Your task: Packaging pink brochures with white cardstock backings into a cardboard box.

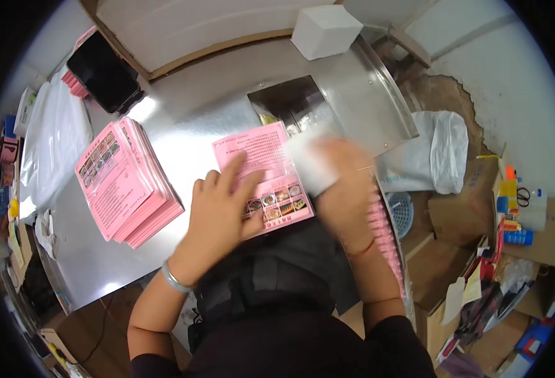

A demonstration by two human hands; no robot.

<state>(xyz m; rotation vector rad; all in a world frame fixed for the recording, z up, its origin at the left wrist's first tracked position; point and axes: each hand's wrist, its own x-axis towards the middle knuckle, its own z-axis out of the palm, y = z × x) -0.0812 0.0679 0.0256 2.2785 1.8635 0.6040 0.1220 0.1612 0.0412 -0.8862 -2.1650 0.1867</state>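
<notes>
A pink printed packet [266, 142] with small food pictures lies on the metal table at the edge in front of me. My left hand [217, 205] rests on its left side, fingers stretched out and spread over the print. By the packet's right edge, my right hand [343, 173] is blurred by motion and holds a white sheet [309, 157], also smeared. Whether the sheet is touching the packet I cannot tell. Beyond them is a dark, glossy flat rectangle [299, 94], partly covered by the sheet.
A tall stack of pink packets [123, 189] stands left on the metal table [195, 88]. Behind it are a black phone-like device [104, 72] and clear plastic bags [60, 126]. A white block [326, 31] sits far right. Pink edges in a row [384, 233] show beside my right forearm.
</notes>
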